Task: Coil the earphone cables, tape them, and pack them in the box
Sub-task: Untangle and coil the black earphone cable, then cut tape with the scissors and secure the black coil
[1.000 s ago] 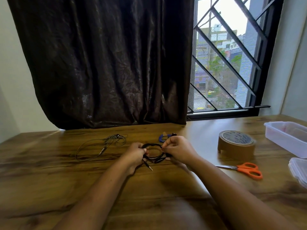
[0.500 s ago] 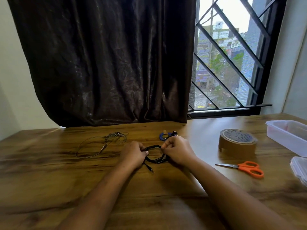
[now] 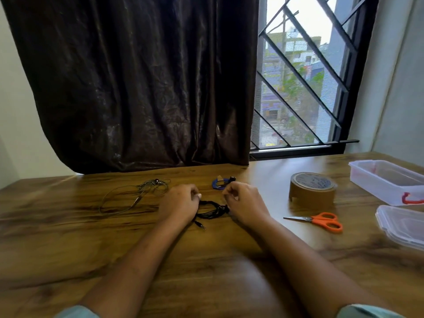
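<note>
A black earphone cable (image 3: 212,210) lies coiled in a flattened bundle on the wooden table (image 3: 68,237), its jack plug (image 3: 201,225) sticking out toward me. My left hand (image 3: 180,204) grips the coil's left side with curled fingers. My right hand (image 3: 246,204) has its fingers curled and holds the coil's right end against its underside. A blue earphone coil (image 3: 219,182) with a strip of tape on it sits just behind my hands. A grey earphone cable (image 3: 135,194) lies loose to the left. The clear plastic box (image 3: 385,180) stands open at the far right.
A brown tape roll (image 3: 312,189) stands right of my hands, with orange-handled scissors (image 3: 321,220) in front of it. The box's clear lid (image 3: 403,226) lies at the right edge. A dark curtain and a barred window back the table.
The black coil went from a round open loop to a flatter, squeezed bundle between my hands. My right fingers lifted a little above it.
</note>
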A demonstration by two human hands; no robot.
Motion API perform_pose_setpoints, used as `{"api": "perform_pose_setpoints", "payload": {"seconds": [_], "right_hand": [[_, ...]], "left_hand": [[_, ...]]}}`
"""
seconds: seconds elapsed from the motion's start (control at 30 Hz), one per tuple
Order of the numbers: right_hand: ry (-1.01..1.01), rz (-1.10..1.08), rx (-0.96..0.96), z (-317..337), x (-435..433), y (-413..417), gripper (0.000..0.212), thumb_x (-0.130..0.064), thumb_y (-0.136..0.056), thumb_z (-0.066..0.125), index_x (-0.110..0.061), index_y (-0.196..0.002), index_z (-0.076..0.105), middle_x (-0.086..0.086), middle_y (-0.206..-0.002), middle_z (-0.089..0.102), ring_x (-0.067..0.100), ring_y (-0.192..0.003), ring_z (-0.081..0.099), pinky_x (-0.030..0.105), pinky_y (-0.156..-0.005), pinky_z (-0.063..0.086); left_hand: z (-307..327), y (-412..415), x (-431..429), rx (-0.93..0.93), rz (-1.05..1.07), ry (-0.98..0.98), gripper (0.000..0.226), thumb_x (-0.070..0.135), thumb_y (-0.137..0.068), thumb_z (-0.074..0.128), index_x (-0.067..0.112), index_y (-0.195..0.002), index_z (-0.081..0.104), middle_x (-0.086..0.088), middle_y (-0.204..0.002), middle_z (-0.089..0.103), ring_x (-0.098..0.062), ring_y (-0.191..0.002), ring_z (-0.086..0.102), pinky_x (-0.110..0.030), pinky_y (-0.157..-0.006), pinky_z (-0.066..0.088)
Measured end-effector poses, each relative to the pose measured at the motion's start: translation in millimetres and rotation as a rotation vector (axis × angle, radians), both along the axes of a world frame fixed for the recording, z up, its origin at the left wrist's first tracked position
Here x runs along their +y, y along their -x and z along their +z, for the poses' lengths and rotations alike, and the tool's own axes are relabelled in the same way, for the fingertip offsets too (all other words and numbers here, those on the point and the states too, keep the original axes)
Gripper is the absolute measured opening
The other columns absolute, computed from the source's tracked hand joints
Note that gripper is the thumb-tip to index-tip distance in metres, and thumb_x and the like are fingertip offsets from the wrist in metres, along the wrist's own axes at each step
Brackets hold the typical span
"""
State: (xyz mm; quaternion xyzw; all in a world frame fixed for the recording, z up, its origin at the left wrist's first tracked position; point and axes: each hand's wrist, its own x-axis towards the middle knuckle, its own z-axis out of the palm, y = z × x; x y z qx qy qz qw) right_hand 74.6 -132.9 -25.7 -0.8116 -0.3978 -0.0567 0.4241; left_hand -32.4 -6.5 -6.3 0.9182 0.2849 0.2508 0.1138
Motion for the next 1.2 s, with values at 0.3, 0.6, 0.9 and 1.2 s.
{"api": "perform_pose_setpoints", "payload": {"seconds": [0.3, 0.6, 0.9, 1.2], "right_hand": [[0.187, -0.159, -0.563, 0, -102, 6, 0.023, -0.022, -0.080, 0.043, -0.024, -0.084, 0.065, -0.005, -0.085, 0.067, 0.020, -0.082, 0.062, 0.031, -0.069, 0.048], [0.408, -0.389, -0.475, -5, -218, -6, 0.026, -0.022, -0.078, 0.054, -0.023, -0.101, 0.065, -0.002, -0.106, 0.065, 0.024, -0.102, 0.057, 0.036, -0.084, 0.043], [0.348, -0.354, -0.441, -12, -204, -16, 0.024, -0.025, -0.088, 0.045, -0.021, -0.108, 0.057, 0.001, -0.109, 0.060, 0.025, -0.106, 0.052, 0.039, -0.088, 0.045], [0.181, -0.538, -0.305, -2, -178, -44, 0.050, -0.029, -0.089, 0.053, -0.030, -0.138, 0.042, 0.000, -0.137, 0.048, 0.029, -0.119, 0.045, 0.042, -0.092, 0.040]], "left_hand": [[-5, 1, -48, -0.082, -0.333, -0.243, 0.012, 0.035, -0.092, 0.053, 0.031, -0.091, 0.064, 0.015, -0.087, 0.057, -0.003, -0.072, 0.050, -0.018, -0.056, 0.040], [-28, 6, -109, -0.059, -0.652, -0.348, 0.016, 0.037, -0.092, 0.051, 0.034, -0.095, 0.066, 0.019, -0.094, 0.064, 0.000, -0.081, 0.061, -0.010, -0.062, 0.041], [-31, 4, -118, -0.110, -0.510, -0.271, 0.012, 0.032, -0.091, 0.055, 0.032, -0.092, 0.067, 0.019, -0.090, 0.064, -0.003, -0.080, 0.061, -0.015, -0.061, 0.042], [-29, -37, -138, -0.117, -0.410, -0.143, 0.017, 0.035, -0.092, 0.049, 0.031, -0.096, 0.065, 0.013, -0.094, 0.063, -0.009, -0.084, 0.060, -0.029, -0.069, 0.050]]}}
